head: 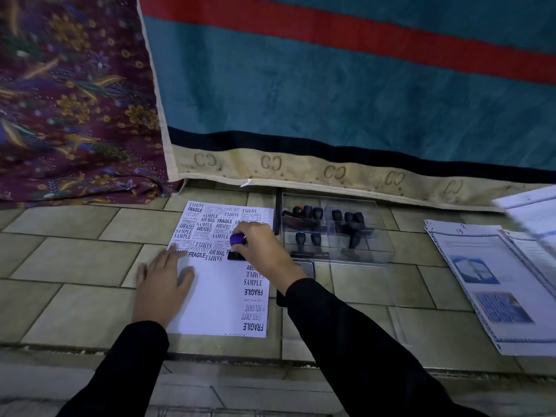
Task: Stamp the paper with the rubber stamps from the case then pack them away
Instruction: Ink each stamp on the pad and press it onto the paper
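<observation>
A white sheet of paper lies on the tiled floor, its upper half and right edge covered with black stamped words. My right hand grips a rubber stamp with a purple knob, its black base pressed on the paper near the middle. My left hand lies flat with spread fingers on the paper's left edge. To the right stands a clear plastic case holding several black-handled stamps upright.
A dark ink pad lies just in front of the case, partly behind my right wrist. Printed sheets are spread at the right. A teal and red blanket and a purple patterned cloth hang at the back.
</observation>
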Available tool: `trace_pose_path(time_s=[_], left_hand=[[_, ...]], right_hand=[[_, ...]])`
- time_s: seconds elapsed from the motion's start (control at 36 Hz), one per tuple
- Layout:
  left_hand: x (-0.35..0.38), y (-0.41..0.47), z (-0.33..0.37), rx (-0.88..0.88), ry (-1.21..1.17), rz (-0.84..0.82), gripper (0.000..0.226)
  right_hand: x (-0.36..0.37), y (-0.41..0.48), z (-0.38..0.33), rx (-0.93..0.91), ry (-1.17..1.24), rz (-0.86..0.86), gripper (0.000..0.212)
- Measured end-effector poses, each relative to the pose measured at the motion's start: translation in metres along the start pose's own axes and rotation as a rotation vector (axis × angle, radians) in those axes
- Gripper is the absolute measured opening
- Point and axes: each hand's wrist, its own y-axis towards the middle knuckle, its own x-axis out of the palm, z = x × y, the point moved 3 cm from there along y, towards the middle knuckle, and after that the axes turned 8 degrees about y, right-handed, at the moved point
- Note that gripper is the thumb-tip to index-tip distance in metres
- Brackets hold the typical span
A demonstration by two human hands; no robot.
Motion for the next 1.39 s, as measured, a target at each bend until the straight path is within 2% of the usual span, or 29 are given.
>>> trace_pose_path(time_s=[0.39,0.47,0.72,0.81,0.94,1.0,1.08,1.25,1.39], left_hand=[[-0.003,0.0,0.007,-0.044,0.046,-0.023,0.038],[-0.005,0.001,0.013,-0.079,0.039,-0.035,0.038],[-0.001,-0.003,0.019,-0.103,0.041,0.015,0.038],[0.001,-0.002,0.017,-0.102,0.04,0.023,0.038],[0.001,-0.003,0.017,-0.089,0.047,0.038,0.043],[0.001,-0.003,0.017,-0.087,0.052,0.038,0.045],[0.002,-0.002,0.016,-0.091,0.038,0.041,0.036],[0.001,-0.003,0.017,-0.101,0.023,0.038,0.037],[0.001,-0.003,0.017,-0.101,0.019,0.04,0.036]], right_hand=[[0.0,-0.003,-0.008,0.026,-0.066,-0.024,0.008],[0.002,-0.006,-0.008,0.003,-0.061,-0.05,0.009],[0.008,-0.013,-0.002,-0.005,0.023,0.04,0.014],[0.004,-0.014,0.002,-0.003,0.077,0.102,0.016],[-0.033,-0.011,0.018,0.108,0.293,0.35,0.022],[-0.057,-0.011,0.026,0.107,0.29,0.438,0.026],[-0.094,-0.012,0.041,0.096,0.201,0.529,0.029],[-0.121,-0.02,0.08,0.284,0.102,0.447,0.032],[-0.115,-0.02,0.093,0.365,0.001,0.328,0.018]])
